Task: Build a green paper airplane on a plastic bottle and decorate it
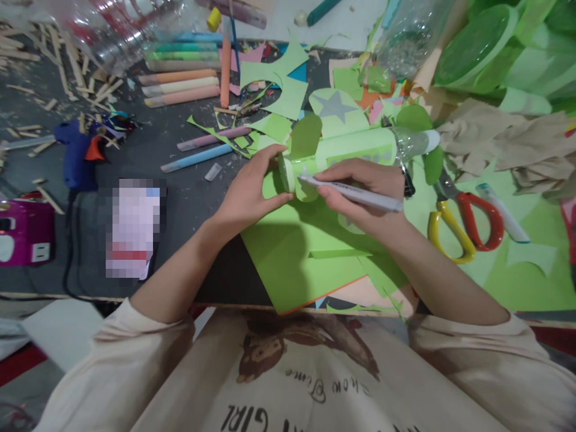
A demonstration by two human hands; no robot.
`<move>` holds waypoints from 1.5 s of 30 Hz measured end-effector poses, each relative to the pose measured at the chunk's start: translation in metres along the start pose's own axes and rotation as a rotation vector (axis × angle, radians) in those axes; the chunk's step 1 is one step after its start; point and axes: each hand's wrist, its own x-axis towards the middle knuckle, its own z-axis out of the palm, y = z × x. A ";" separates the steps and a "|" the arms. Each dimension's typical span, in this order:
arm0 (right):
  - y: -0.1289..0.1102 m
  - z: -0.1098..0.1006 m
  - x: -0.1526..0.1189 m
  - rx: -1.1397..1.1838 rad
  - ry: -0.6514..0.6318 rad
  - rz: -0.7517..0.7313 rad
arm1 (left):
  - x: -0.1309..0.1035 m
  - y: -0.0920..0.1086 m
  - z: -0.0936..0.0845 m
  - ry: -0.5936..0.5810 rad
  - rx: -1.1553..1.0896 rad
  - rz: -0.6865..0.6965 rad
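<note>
Our left hand (252,195) grasps the near end of the paper-wrapped bottle (351,150) while our right hand (360,192) clenches a marker (355,194) touching it, scissors (463,225) lying right.

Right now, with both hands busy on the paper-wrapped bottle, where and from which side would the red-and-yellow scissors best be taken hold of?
Probably by the loop handles. The scissors lie flat on green paper to the right of the right hand, with the yellow and red loops toward the person and the blades pointing away under a green leaf cut-out. Coming from the near side reaches the open loops and avoids the blades.
</note>
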 end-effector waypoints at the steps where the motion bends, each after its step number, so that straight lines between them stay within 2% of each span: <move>1: 0.000 0.000 0.000 -0.008 -0.001 0.011 | 0.000 0.000 0.000 0.000 -0.001 -0.006; 20: 0.000 -0.001 0.000 0.029 0.020 0.057 | 0.000 -0.001 0.000 -0.007 0.025 -0.008; 26: -0.001 -0.001 0.000 0.018 0.031 0.031 | 0.000 0.002 0.000 0.000 -0.006 -0.017; 33: 0.000 -0.002 -0.004 0.038 0.114 0.035 | -0.001 0.003 -0.001 0.014 0.003 -0.039; 45: -0.004 -0.004 0.004 -0.001 -0.021 -0.010 | 0.000 0.004 -0.001 0.011 -0.008 -0.048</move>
